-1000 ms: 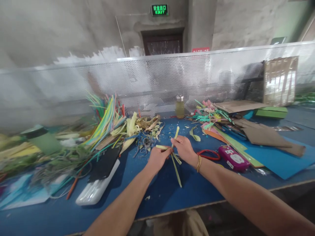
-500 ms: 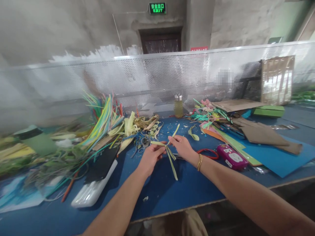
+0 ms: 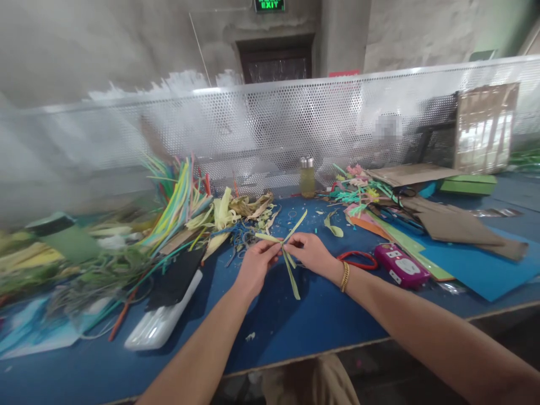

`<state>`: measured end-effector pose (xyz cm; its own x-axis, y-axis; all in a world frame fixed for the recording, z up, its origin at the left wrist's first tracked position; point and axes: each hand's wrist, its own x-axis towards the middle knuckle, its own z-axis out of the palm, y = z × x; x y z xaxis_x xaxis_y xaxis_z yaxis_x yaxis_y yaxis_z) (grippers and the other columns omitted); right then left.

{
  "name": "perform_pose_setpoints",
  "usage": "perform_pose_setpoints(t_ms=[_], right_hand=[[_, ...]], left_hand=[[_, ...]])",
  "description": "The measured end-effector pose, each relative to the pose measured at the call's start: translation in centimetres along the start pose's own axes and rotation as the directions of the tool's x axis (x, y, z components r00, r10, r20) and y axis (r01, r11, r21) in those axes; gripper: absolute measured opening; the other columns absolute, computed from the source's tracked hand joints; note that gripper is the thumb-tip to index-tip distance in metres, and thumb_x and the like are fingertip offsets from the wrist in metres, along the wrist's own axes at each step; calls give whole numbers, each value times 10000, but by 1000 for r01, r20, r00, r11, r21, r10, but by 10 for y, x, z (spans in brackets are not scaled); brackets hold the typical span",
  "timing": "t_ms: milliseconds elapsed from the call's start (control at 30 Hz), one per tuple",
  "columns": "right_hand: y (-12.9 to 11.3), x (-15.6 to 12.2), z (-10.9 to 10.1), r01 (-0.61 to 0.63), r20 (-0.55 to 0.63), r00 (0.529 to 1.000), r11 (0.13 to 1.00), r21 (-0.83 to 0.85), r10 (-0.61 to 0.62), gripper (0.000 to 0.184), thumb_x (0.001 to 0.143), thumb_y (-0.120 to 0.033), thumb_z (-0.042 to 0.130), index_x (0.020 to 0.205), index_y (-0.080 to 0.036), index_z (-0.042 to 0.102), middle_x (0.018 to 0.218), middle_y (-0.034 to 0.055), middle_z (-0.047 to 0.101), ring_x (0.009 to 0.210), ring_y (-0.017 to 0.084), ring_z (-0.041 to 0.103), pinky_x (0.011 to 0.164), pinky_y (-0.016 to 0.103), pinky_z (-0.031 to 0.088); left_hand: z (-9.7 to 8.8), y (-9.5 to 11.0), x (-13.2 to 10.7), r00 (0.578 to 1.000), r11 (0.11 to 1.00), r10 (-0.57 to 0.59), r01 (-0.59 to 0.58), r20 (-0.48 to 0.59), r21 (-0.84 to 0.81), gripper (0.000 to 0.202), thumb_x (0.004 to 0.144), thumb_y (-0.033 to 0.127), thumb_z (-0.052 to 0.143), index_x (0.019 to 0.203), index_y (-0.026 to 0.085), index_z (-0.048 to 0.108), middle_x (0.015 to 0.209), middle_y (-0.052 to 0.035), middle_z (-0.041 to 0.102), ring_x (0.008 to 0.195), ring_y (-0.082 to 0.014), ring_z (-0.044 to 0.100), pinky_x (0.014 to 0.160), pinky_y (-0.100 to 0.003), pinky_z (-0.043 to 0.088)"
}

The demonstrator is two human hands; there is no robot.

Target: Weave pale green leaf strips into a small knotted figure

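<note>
Both my hands meet over the middle of the blue table (image 3: 295, 326), pinching crossed pale yellow-green leaf strips (image 3: 291, 270). My left hand (image 3: 255, 265) grips the strips from the left, fingers closed near the crossing point. My right hand (image 3: 311, 253), with a gold bracelet on its wrist, pinches them from the right. One strip end points up and away, another hangs down toward me, a third sticks out to the left.
A heap of coloured strips and leaf scraps (image 3: 185, 208) lies at left, with a black phone on a white case (image 3: 162, 320). A small bottle (image 3: 307, 177) stands by the perforated metal screen (image 3: 337, 129). At right lie a pink device (image 3: 400, 265), a red loop (image 3: 358, 260) and paper sheets (image 3: 455, 225).
My hands have lifted the strips slightly and drawn closer together at the crossing. The strip ends have shifted, the upper one now leaning more to the right.
</note>
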<state>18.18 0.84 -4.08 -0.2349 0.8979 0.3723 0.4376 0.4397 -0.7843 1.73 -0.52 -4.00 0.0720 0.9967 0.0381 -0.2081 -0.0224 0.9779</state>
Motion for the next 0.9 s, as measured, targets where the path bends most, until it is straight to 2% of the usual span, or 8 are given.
perform_pose_setpoints(t_ms=[233, 400, 467, 533, 633, 733, 833, 900], right_hand=[[-5, -1, -1, 15, -33, 999, 1000, -16, -15, 171, 816, -273, 581, 681, -178, 625, 682, 0, 651, 649, 117, 561, 618, 230, 403], [-7, 1, -2, -23, -59, 998, 996, 87, 28, 198, 813, -352, 615, 749, -167, 649, 733, 18, 669, 683, 126, 575, 645, 238, 430], [-8, 0, -1, -53, -25, 998, 979, 198, 59, 219, 807, -370, 625, 840, -161, 682, 795, 28, 688, 714, 128, 587, 672, 240, 445], [-9, -1, 1, -109, 41, 994, 946, 305, 101, 253, 814, -389, 614, 867, -158, 703, 772, 21, 681, 678, 118, 568, 648, 234, 441], [-9, -3, 5, -193, 113, 980, 908, 373, 161, 301, 806, -439, 617, 741, -155, 696, 593, -17, 582, 540, 94, 459, 522, 218, 372], [-6, -3, 8, -221, 137, 974, 883, 415, 180, 317, 786, -443, 634, 650, -158, 666, 531, -31, 529, 491, 86, 409, 479, 217, 343], [-3, -1, 10, -210, 122, 977, 901, 379, 176, 294, 810, -392, 602, 631, -166, 662, 548, -23, 563, 492, 97, 443, 493, 226, 372], [-1, -2, 11, -150, 65, 988, 954, 258, 138, 284, 831, -339, 577, 614, -174, 657, 554, -13, 580, 516, 114, 483, 520, 235, 388]], left_hand=[[2, 2, -1, 1000, 999, -28, 28, -9, -46, 299, 588, 314, 851, 827, 152, 773, 742, -27, 680, 685, -112, 567, 662, -225, 461], [1, 0, -2, 1000, 999, -10, 10, 9, -45, 294, 603, 312, 847, 828, 142, 768, 733, -35, 683, 682, -115, 582, 665, -229, 470], [1, 0, -2, 1000, 999, -14, 14, 21, -38, 285, 608, 321, 845, 817, 143, 765, 730, -35, 687, 681, -116, 589, 661, -229, 472], [2, 1, -4, 999, 999, -28, 28, 21, -29, 289, 606, 324, 843, 816, 142, 766, 737, -41, 694, 685, -122, 596, 652, -231, 473], [3, 3, -5, 999, 999, -45, 45, -12, 0, 302, 586, 322, 845, 812, 138, 769, 737, -51, 702, 695, -141, 609, 633, -236, 470], [4, 4, -6, 999, 999, -33, 34, -43, 29, 288, 577, 316, 838, 795, 140, 770, 717, -45, 702, 673, -138, 603, 635, -242, 468], [4, 2, -4, 998, 999, -1, 4, -62, 48, 238, 576, 282, 821, 761, 141, 769, 646, -17, 672, 604, -110, 558, 641, -243, 466], [4, -1, -3, 998, 998, 19, -16, -67, 55, 225, 573, 264, 809, 757, 139, 771, 619, -7, 657, 580, -105, 537, 635, -247, 462]])
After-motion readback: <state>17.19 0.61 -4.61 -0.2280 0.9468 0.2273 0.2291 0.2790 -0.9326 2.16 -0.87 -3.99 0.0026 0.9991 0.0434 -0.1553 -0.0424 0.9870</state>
